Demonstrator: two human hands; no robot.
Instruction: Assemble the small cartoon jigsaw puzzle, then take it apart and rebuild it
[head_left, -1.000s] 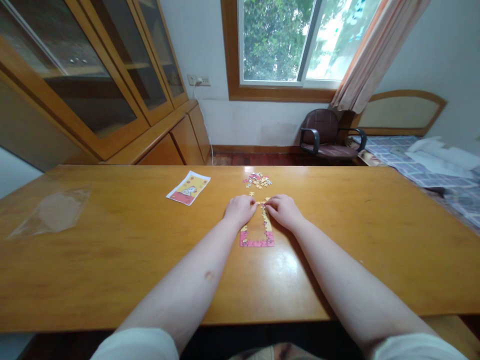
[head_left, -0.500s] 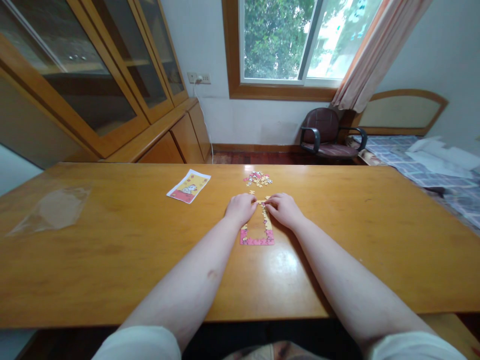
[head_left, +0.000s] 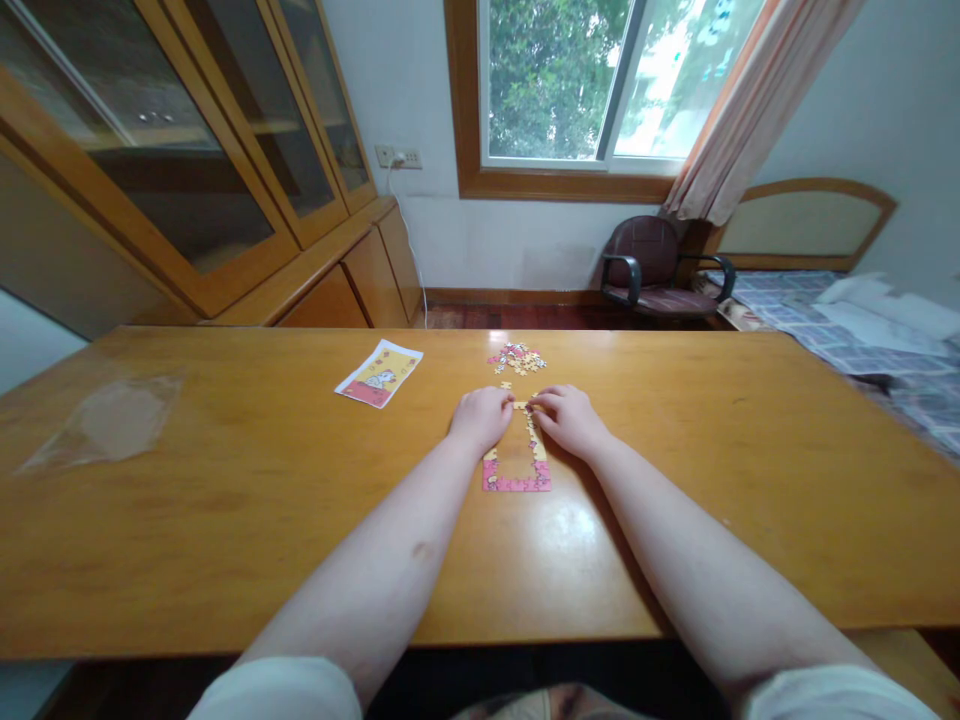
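Note:
A half-built jigsaw frame (head_left: 517,478), yellow with a pink lower edge, lies on the wooden table (head_left: 225,500) in front of me. Both hands rest at its far end. My left hand (head_left: 480,418) has its fingers curled down at the frame's top left corner. My right hand (head_left: 570,416) pinches at the top right corner, fingertips on the small yellow pieces there. What the fingers hold is too small to make out. A heap of loose puzzle pieces (head_left: 517,358) lies just beyond the hands.
A printed reference card (head_left: 379,373) lies left of the loose pieces. A clear plastic bag (head_left: 105,422) sits at the table's far left. Glass-door cabinets stand on the left, an armchair (head_left: 651,270) under the window, a bed at right.
Hardly anything has moved: both hands stay at the frame's top edge, with only slight finger shifts and a small camera drift.

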